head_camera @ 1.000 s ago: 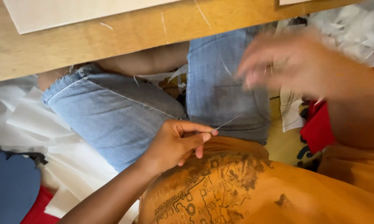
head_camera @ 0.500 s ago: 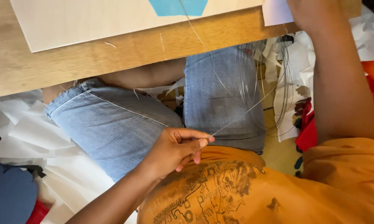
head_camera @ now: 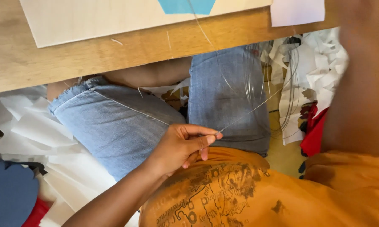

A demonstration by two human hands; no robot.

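- The long pale wooden table edge (head_camera: pixel 113 50) ran across the top of your view, tilted slightly, with your knees tucked under it.
- Your orange printed t-shirt (head_camera: pixel 248 197) filled the bottom right, its dark map-like print facing up.
- Your light blue frayed denim shorts (head_camera: pixel 118 126) covered both thighs, between the shirt and the table.
- A large cream sheet of card (head_camera: pixel 105 19) lay on the table, bearing a blue paper shape (head_camera: pixel 185 6) cut off by the top edge.
- Loose white paper scraps (head_camera: pixel 33 130) were heaped on the floor at your left; more lay at the right beside red fabric (head_camera: pixel 313 141).
- A dark blue rounded felt piece (head_camera: pixel 8 193) sat at the bottom left corner.
- Your right arm rose along the right edge towards the table; your right hand (head_camera: pixel 360 17) was blurred and mostly cut off at the top, so I could not tell whether it was clenched or released.
- Your left hand (head_camera: pixel 181 147) hovered over your lap, just above the shirt, with thumb and forefinger pinched together on the thin pale thread (head_camera: pixel 248 112).
- That thread ran taut from the pinch up and to the right across the right thigh; further loops of it hung off the table edge near the scraps.
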